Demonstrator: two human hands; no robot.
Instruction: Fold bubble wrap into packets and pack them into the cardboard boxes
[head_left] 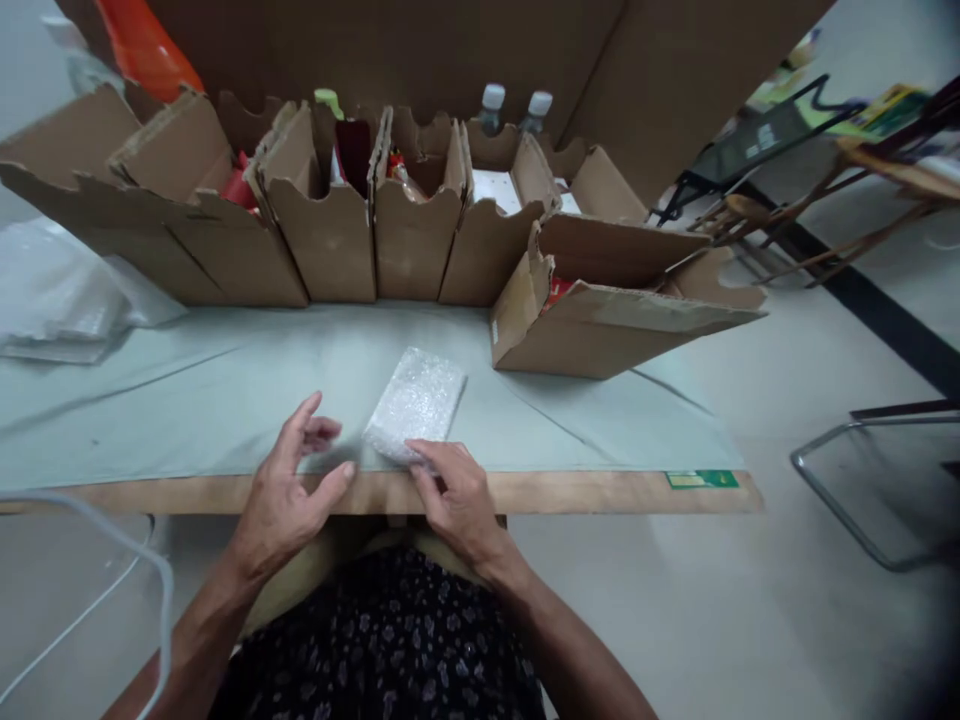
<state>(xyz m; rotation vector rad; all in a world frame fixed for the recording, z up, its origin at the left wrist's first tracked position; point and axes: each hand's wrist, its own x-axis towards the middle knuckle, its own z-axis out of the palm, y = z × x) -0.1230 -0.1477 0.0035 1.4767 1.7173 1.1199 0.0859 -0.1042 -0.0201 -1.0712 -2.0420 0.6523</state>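
A small packet wrapped in white bubble wrap (pixel 417 402) lies on the pale green table cover (pixel 225 400), near the front edge. My right hand (pixel 454 500) rests on the packet's near corner, its fingers curled down onto the wrap. My left hand (pixel 289 485) hovers just left of the packet with its fingers apart and slightly bent, holding nothing.
A row of open cardboard boxes (pixel 330 220) lines the back of the table, with red items and bottles inside. Another open box (pixel 600 310) sits at the right. Clear plastic bags (pixel 60 300) lie at the left. A wooden table edge (pixel 585 492) runs along the front.
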